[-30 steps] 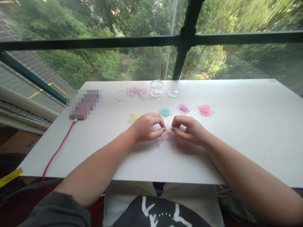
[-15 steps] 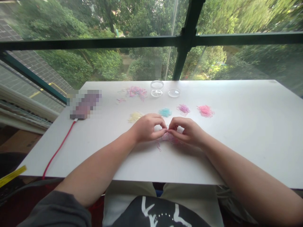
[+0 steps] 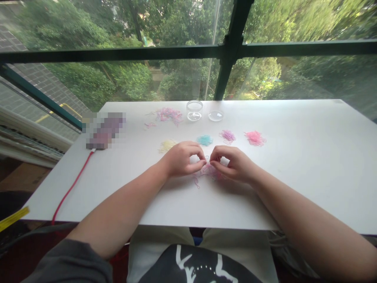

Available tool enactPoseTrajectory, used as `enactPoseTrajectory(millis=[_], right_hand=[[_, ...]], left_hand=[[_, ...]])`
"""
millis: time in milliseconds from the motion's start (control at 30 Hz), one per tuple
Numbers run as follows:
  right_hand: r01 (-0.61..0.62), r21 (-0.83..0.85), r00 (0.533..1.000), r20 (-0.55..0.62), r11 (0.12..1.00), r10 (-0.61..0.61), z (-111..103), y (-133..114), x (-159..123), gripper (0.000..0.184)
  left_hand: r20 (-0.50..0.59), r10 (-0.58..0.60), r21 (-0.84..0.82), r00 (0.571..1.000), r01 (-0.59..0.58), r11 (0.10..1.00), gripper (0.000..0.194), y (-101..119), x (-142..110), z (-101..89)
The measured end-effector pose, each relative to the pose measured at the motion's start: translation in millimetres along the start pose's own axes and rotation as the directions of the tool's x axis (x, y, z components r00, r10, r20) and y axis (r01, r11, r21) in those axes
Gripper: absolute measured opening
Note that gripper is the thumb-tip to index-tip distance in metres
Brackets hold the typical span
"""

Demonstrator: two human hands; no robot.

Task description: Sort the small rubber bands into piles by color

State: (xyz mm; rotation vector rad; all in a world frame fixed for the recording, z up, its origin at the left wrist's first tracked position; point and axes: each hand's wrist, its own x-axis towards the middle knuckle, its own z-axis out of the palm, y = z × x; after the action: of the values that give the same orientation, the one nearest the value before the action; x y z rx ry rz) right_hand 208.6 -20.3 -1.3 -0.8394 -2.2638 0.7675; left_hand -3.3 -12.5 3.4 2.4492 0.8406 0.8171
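Above a mixed pile of thin pastel elastic bands [image 3: 208, 169], my left hand [image 3: 186, 158] pinches thumb and forefinger together. My right hand [image 3: 231, 162] makes the same pinch from the other side, a narrow gap away. What the fingertips hold is too small to make out, though a faint loop shows near them. Sorted by colour, little heaps lie just beyond my hands: pale yellow bands [image 3: 167, 146], partly behind my left hand, blue bands [image 3: 205, 140], purple bands [image 3: 227, 136] and pink bands [image 3: 255, 138].
A clear round container [image 3: 194, 111] and a shallow clear lid [image 3: 216, 115] stand at the back of the white table [image 3: 309, 169]. Left of them lies another mixed heap of bands [image 3: 168, 115]. A blurred-out phone-like object [image 3: 106, 131] with a red cable [image 3: 72, 186] is at far left.
My fingertips were nearly touching and now stand slightly apart, the left hand having shifted a little left. The heaps look the same; the whole view has moved slightly.
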Motion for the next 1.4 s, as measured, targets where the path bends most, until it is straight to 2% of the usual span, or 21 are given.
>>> enactPoseTrajectory(millis=[233,367,500,600,700,933,1067,1200,1267,1400], right_hand=[[-0.006,0.011,1.000,-0.003,1.000,0.006,-0.5,-1.0,0.2,0.011],[-0.030,0.007,0.999,-0.010,1.000,0.030,-1.9,-0.2,-0.1,0.012],[-0.092,-0.041,0.995,0.039,0.995,0.094,-2.3,1.6,0.0,0.008],[-0.129,-0.097,0.987,0.080,0.987,0.137,-2.1,2.2,0.4,0.008],[-0.144,-0.133,0.984,0.088,0.981,0.156,-2.1,1.9,0.7,0.009],[-0.178,-0.172,0.979,0.071,0.969,0.192,-1.7,3.3,1.3,0.011],[-0.174,-0.183,0.981,0.054,0.968,0.187,-0.5,7.1,0.8,0.017],[-0.205,-0.218,0.975,0.036,0.954,0.218,0.3,9.8,0.7,0.023],[-0.206,-0.237,0.974,0.045,0.949,0.223,0.4,9.4,0.9,0.022],[-0.170,-0.233,0.978,0.081,0.957,0.194,-0.8,4.8,0.6,0.019]], left_hand=[[0.010,-0.008,0.020,1.000,0.008,1.000,0.007,-1.3,-1.9,0.0],[0.041,-0.023,0.129,0.999,0.017,0.992,0.008,-6.9,-3.9,-12.0],[0.064,-0.173,0.346,0.983,0.141,0.928,0.012,-20.7,-9.6,-40.4],[0.011,-0.297,0.399,0.955,0.268,0.877,0.014,-31.9,-14.8,-58.9],[0.018,-0.392,0.400,0.920,0.353,0.846,0.016,-39.6,-18.8,-66.4],[0.065,-0.397,0.334,0.916,0.354,0.873,0.019,-42.4,-22.0,-66.3],[0.004,-0.386,0.326,0.922,0.364,0.872,0.022,-41.0,-20.5,-67.0],[-0.075,-0.335,0.281,0.939,0.343,0.897,0.024,-38.3,-15.4,-55.7],[-0.049,-0.280,0.263,0.959,0.283,0.922,0.022,-33.6,-12.1,-45.1],[0.077,-0.167,0.221,0.983,0.146,0.964,0.019,-18.1,-7.2,-23.8]])
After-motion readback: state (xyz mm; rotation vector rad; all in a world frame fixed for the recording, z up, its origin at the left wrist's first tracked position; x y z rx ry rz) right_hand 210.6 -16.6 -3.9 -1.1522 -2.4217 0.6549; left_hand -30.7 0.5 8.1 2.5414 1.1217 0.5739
